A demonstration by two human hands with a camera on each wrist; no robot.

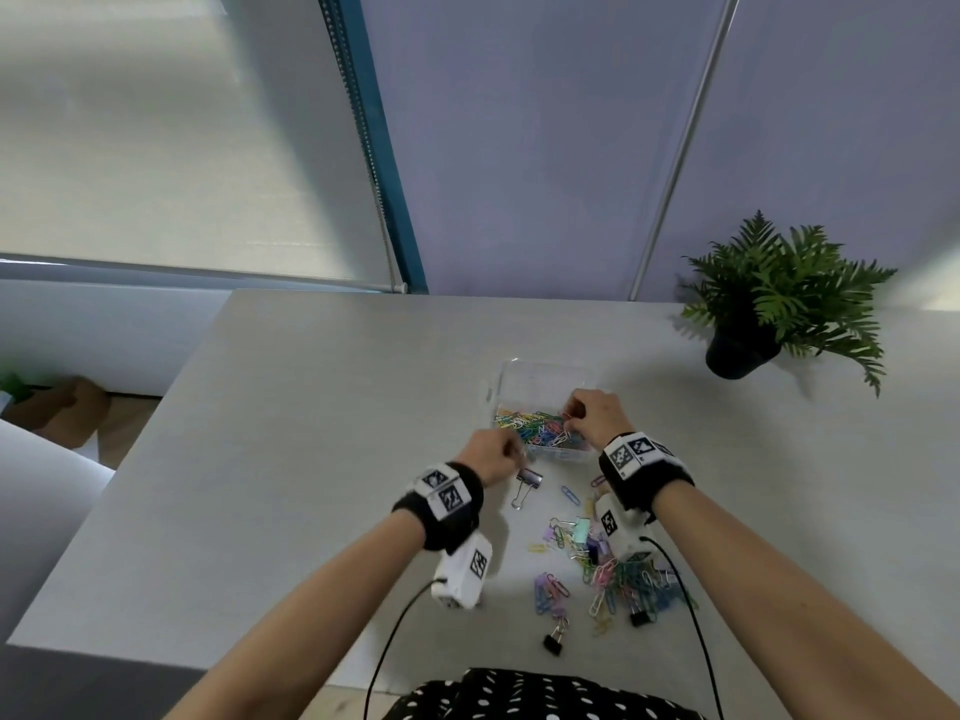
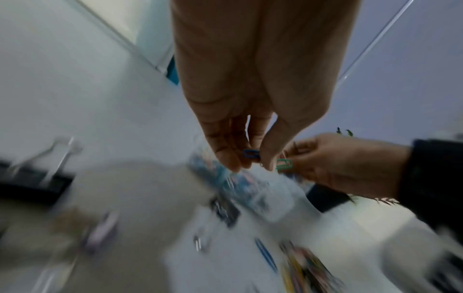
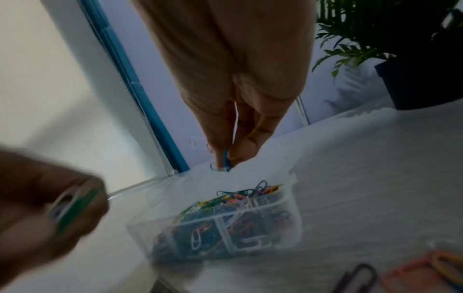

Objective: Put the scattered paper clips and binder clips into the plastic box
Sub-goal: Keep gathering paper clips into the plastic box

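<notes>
Roughly half done, by judgement: the plastic box (image 1: 540,387), clear, thin-walled and split by dividers, sits at mid-table and holds a dense layer of paper clips (image 1: 535,426) in its near compartments, while its far part looks bare.

Left to do: a loose heap of scattered clips (image 1: 618,579) lies near the table's near edge, right of centre, bent wire in pastel and bright coatings, mixed with binder clips (image 1: 552,641) that have black folded bodies and wire handles. One patterned binder clip (image 1: 529,480) lies just near the box.

Right hand (image 1: 597,415): over the box, fingertips pinching a blue clip.

Left hand (image 1: 491,457): at the box's near-left corner, fingertips pinching green and blue clips.

Table (image 1: 311,433): pale, matte, faintly grained.
</notes>
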